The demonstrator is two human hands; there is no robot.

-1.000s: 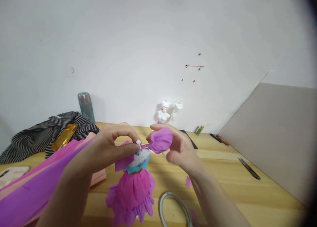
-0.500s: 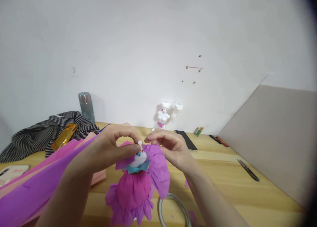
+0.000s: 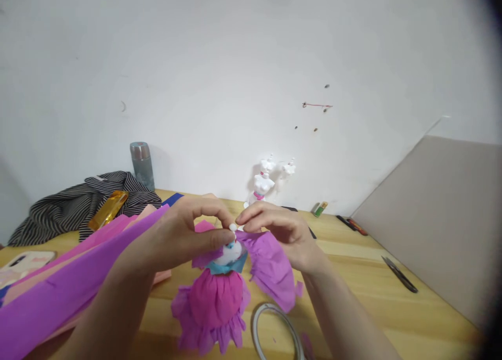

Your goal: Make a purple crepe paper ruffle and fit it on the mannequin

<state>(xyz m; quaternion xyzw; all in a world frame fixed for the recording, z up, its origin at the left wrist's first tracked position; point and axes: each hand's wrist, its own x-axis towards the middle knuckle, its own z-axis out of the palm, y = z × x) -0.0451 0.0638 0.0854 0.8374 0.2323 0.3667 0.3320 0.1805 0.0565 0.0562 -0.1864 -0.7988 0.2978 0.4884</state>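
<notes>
A small white mannequin doll stands on the wooden table, dressed in a blue paper top and a magenta and purple crepe-paper skirt. My left hand pinches the doll at its neck and shoulder. My right hand is closed on a purple crepe-paper piece at the doll's neck; the paper hangs down to the right of the doll.
Purple and pink crepe-paper sheets lie at the left. A tape roll lies in front of the doll. Behind stand white mannequins, a grey flask, striped cloth. Scissors lie right, near a grey board.
The bunched purple paper in my right hand has opened out and now hangs down beside the doll. My right hand moved in close to the doll's neck. The view shifted slightly.
</notes>
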